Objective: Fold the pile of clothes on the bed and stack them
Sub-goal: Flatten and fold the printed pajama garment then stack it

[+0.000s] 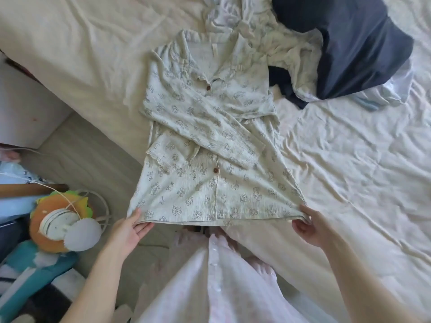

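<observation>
Hidden or unclear: the fingers of both hands under the hem cannot be seen in full; the far pile is a tangle, so where one garment ends and another begins is hard to tell. The objects on the floor at the left are cut off by the frame edge, and the person's own pale clothing fills the near middle.

Printed shirt (210,145): a pale green buttoned top with a small dark print, lying face up on the cream bed sheet (349,159), collar far, hem near. Both sleeves are folded across the chest. The hem reaches the near edge of the bed, between the two hands.

Left hand (130,231): at the near left corner of the hem, thumb on top of the cloth and straightish fingers beneath, pinching the corner lightly.

Right hand (307,227): at the near right corner of the hem, fingers curled round the edge and gripping it; the fingertips are tucked out of sight.

Far pile: a dark navy garment (354,43) lies right of the shirt's collar, over pale printed and white cloth; more white cloth (224,15) lies just beyond the collar, touching it.

Floor at left: a soft toy with an orange and green body (53,213) and a white round device (58,223) resting on it, well apart from the shirt.
</observation>
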### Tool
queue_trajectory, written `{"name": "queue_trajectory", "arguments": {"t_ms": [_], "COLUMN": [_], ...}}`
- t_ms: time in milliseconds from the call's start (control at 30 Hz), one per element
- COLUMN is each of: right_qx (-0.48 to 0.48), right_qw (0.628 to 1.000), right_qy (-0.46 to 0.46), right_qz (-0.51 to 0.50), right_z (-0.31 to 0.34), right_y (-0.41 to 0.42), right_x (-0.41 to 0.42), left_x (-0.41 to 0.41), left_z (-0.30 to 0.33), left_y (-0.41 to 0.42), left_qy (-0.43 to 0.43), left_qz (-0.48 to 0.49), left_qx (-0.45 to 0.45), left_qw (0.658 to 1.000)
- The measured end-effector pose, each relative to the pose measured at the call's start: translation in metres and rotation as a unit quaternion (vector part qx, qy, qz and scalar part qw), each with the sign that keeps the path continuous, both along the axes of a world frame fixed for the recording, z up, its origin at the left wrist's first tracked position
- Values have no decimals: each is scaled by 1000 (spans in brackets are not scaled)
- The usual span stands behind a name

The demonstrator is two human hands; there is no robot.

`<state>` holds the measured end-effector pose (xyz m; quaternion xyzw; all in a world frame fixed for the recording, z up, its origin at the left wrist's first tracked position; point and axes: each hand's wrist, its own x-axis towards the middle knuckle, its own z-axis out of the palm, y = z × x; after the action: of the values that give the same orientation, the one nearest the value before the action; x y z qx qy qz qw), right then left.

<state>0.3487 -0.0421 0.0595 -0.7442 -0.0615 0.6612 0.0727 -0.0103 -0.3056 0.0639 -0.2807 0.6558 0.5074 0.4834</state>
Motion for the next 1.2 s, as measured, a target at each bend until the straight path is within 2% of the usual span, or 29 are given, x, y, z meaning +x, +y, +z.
{"name": "queue_trajectory", "arguments": {"t_ms": [200, 367, 500, 633, 867, 1000, 1100, 1200], "right_qx": [61, 120, 148, 183, 239, 252, 240, 244], "right_qw": [989, 962, 943, 935, 936, 941, 951, 967], "right_qy": [83, 166, 235, 270, 239, 215, 184, 77], "right_qz": [-108, -178, -182, -142, -98, -63, -66, -15], "right_z": [32, 51, 53, 53, 30, -3, -29, -51], "right_y": [52, 105, 162, 230, 339, 365, 352, 307], "right_x": [-22, -71, -115, -168, -252, -283, -280, -260], "left_x": [-42, -81, -123, -175, -262, -287, -278, -249], "left_z": [38, 63, 72, 66, 33, -4, -33, -61], "left_y": [43, 106, 166, 234, 347, 384, 377, 334], "left_qy": [31, 62, 85, 95, 136, 147, 192, 309], "left_qz": [79, 115, 128, 141, 104, -6, -70, -99], "left_qx": [57, 109, 143, 164, 205, 193, 120, -6], "left_qw": [995, 985, 978, 972, 964, 970, 972, 946]}}
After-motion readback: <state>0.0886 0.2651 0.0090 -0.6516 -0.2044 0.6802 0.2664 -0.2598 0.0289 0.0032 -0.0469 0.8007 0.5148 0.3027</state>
